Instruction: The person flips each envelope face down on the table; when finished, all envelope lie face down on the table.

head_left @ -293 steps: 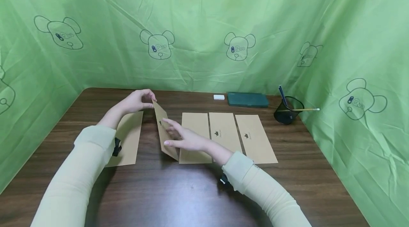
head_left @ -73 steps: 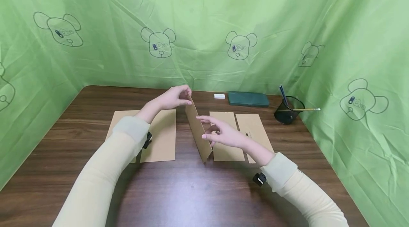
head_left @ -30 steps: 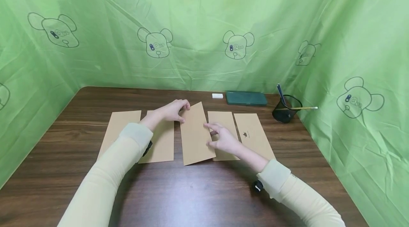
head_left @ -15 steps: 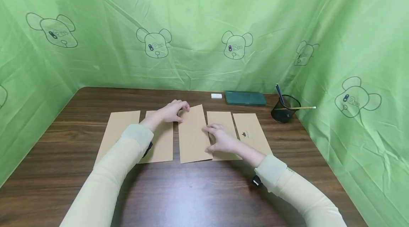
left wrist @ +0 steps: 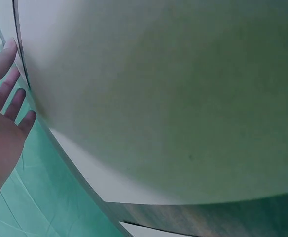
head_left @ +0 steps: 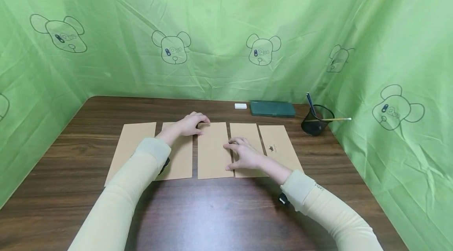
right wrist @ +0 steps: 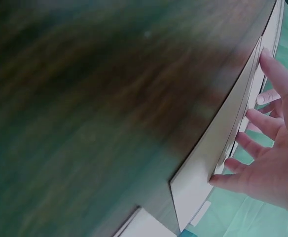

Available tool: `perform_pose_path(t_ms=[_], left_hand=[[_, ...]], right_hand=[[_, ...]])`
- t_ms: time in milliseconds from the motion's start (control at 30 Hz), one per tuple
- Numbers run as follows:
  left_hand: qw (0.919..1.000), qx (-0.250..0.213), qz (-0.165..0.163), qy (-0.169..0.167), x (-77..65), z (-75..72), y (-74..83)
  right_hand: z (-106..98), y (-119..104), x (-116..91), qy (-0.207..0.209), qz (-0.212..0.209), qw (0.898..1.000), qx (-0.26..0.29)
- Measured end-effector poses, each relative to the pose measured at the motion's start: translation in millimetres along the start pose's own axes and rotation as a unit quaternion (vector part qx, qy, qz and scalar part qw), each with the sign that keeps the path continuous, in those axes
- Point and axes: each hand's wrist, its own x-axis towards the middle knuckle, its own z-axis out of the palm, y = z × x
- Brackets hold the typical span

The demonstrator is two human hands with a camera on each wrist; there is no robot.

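On the table (head_left: 212, 211), the middle card (head_left: 214, 152) lies flat, left hand (head_left: 189, 125) touching its top-left, fingers loose, right hand (head_left: 245, 156) its right edge, fingers spread. Rightmost from it, the end card (head_left: 283, 152) shows a crown and unreadable script.

Broad bare table (head_left: 209, 223) lay this side of the middle card (head_left: 214, 156), reachable between left arm (head_left: 124, 192) and right arm (head_left: 329, 207). Card's near edge was unblocked; left hand (head_left: 190, 123) sat at its far left corner, right hand (head_left: 247, 155) at its right edge. Arms also crossed over left cards (head_left: 182, 162) and right cards (head_left: 280, 145). Gaps between were slivers. Behind, a strip ran to the curtain (head_left: 217, 80); eraser (head_left: 240, 106), case (head_left: 272, 109) and cup (head_left: 313, 127) obstructed its right part, pencil (head_left: 341, 119) jutting sideways
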Motion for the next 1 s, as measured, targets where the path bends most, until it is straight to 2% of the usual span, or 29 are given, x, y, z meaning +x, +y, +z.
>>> perform_pose_path(t_ms=[367,700,1000], left_hand=[[0.9991,0.024,-0.035,-0.006,0.3,1.8,2.3],[0.9988,0.007,-0.045,0.015,-1.0,1.8,19.0],[0.9986,-0.005,-0.039,0.034,5.5,14.2,35.2]], right_hand=[[-2,4,-2,-0.002,-0.016,1.000,0.004],[-14,17,-18,0.027,-0.021,0.998,0.045],[-21,31,-40,0.064,-0.040,0.996,0.039]])
